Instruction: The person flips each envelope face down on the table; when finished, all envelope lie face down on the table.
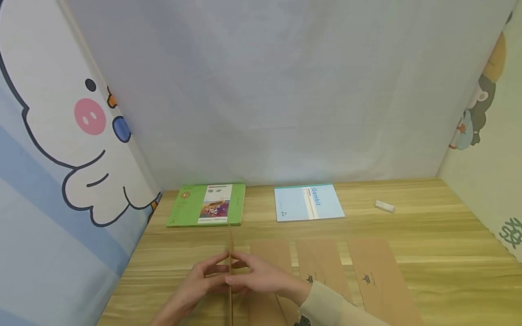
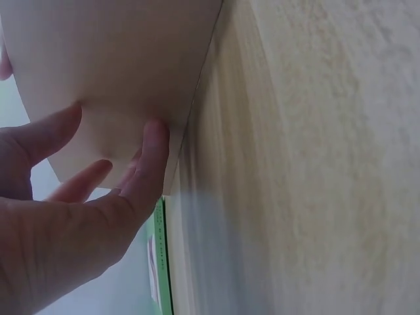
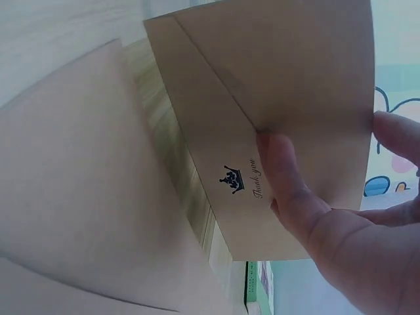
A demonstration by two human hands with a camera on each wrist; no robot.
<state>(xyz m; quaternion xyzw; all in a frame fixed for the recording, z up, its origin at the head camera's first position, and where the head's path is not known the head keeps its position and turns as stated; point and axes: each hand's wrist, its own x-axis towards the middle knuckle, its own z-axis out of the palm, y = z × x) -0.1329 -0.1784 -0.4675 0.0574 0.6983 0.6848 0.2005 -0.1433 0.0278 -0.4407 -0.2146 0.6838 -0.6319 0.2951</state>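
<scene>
A brown envelope (image 3: pixel 295 98) stands on its long edge over the left part of the bench (image 1: pixel 448 235), between the person's two hands. Seen from the head it is edge-on, a thin upright strip, so neither face can be read there. Its long axis runs from the person towards the back, the far end pointing at the green book (image 1: pixel 183 208) and overlapping its front edge in that view; the near end is cut off by the frame. Whether the lower edge touches the bench is hard to tell.

The right hand (image 1: pixel 261 274) pinches the envelope, thumb on the printed face and another finger at the upper edge; the remaining fingers are partly hidden. That face shows a slanting flap seam, a crown and "Thank you". The left hand (image 1: pixel 200 283) has its thumb and fingers loosely spread, tips against the blank face.

To the right lie the left flat envelope (image 1: pixel 271 253), partly covered by the right hand and forearm; the middle flat envelope (image 1: pixel 322 258), crossed by the sleeve (image 1: pixel 330 305); and the right flat envelope (image 1: pixel 381 271), running out of frame. Behind them are a pale-blue "Gambit" notebook (image 1: pixel 291 203) and a white eraser (image 1: pixel 385 206).
</scene>
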